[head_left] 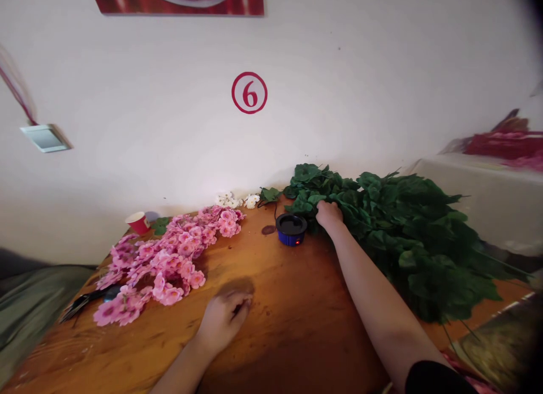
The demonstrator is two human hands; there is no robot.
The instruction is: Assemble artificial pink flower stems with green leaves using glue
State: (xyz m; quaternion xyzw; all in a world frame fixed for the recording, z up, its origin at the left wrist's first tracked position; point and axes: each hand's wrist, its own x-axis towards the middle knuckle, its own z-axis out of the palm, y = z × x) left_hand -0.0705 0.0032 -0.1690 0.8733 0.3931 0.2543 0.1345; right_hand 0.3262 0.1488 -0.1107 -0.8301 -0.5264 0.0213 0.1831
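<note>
My right hand (330, 214) reaches to the edge of a large heap of green artificial leaves (407, 236). Its fingers are closed on the foliage; which leaf or stem they pinch is hidden. Over the wooden tabletop, my left hand (227, 317) is loosely curled, and nothing shows in it. Just left of my right hand stands a small blue pot with a black rim (291, 230), its red light lit and dark contents inside. Pink artificial blossoms (178, 255) lie in a long pile beyond and left of my left hand.
White flowers (229, 200) and a loose green leaf piece (270, 195) lie by the wall. A red paper cup (138, 223) stands at the back left. Dark-handled tools (87, 301) lie at the left edge. A round brown spot (268, 230) marks the table (292, 303) beside the pot.
</note>
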